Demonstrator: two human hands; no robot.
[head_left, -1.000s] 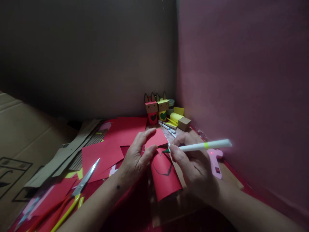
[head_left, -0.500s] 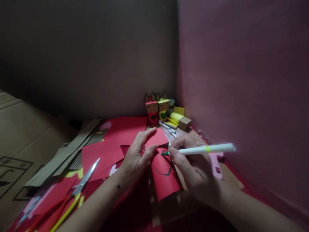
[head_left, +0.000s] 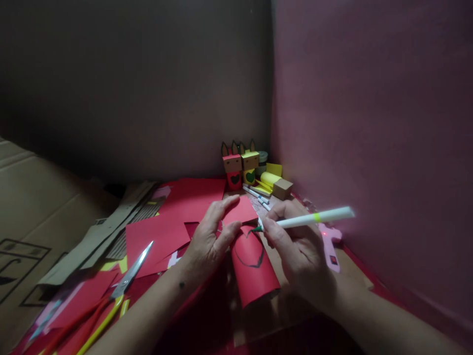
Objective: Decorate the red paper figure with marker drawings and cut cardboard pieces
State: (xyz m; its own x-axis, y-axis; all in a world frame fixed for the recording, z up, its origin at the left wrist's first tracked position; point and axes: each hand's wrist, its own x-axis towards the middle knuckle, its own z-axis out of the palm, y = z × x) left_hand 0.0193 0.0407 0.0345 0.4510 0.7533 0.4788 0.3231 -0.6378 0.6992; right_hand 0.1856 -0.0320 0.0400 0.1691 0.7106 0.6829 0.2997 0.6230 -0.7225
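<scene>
Bare cardboard point(head_left: 290, 310) borders the red tube point(head_left: 254, 281) (marker point(head_left: 305, 220) at its upper edge).

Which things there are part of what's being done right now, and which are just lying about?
In use:
- marker, in the right hand
- red tube, the left hand holding its far end

Lying or standing by, in neither hand:
- scissors
- glue gun
- pens
- red sheets
- cardboard strips
- red figure
- yellow figure
- yellow tube
</scene>
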